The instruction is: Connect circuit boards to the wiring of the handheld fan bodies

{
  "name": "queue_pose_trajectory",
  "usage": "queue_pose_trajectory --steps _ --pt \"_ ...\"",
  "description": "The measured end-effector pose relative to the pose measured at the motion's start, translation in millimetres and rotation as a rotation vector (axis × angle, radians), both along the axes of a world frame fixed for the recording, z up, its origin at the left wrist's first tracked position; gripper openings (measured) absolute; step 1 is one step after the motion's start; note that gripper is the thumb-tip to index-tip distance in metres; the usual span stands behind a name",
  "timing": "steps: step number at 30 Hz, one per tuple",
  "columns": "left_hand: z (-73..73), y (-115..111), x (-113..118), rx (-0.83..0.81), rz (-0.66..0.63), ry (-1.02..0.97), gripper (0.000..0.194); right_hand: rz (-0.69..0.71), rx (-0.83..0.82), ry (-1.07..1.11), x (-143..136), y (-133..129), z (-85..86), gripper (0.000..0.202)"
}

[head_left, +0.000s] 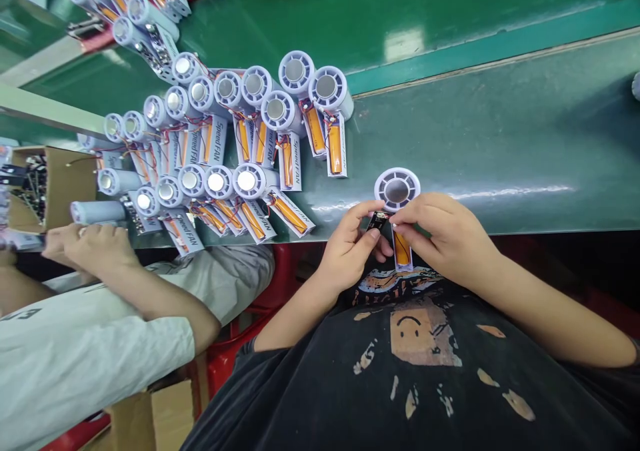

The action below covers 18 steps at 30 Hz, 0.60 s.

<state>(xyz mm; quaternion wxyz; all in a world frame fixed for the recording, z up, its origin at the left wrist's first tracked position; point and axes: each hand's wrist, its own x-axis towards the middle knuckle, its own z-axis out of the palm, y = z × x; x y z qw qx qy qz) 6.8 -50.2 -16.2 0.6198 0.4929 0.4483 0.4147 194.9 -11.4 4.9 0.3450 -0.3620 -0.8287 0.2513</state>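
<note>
My left hand (350,247) pinches a small black circuit board (377,221) between thumb and finger. Close against it, the closed fingertips of my right hand (445,234) hold a tiny white wire connector (393,226) at the board's edge. Just beyond both hands, a pale lilac handheld fan (397,189) rests at the bench's front edge, its round grille with a silver disc facing up. Its handle points toward me and lies open, showing an orange battery (401,251) with thin wires. Part of the handle is hidden by my right fingers.
Several similar fans (250,87) with open handles stand in rows on the green bench (475,131) to the left. A co-worker's hands (95,247) are at the bench's left end, near a cardboard box (70,187) of small parts. A red stool (280,284) stands between us.
</note>
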Motion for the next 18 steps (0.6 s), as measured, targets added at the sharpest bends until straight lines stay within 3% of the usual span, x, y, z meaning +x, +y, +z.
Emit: queue_pose_trajectory --steps 3,9,18 --pt "8.9 -1.3 1.2 0.092 -0.001 0.126 0.026 -0.014 0.035 0.032 -1.7 -2.1 -2.8 0.012" --pt "22.2 5.4 2.2 0.437 0.038 0.532 0.004 -0.064 0.118 -0.025 -3.5 -6.5 -5.2 0.014" --pt "23.3 8.5 1.9 0.511 0.059 0.601 0.004 -0.090 0.190 -0.056 -2.3 -7.3 -6.0 0.013"
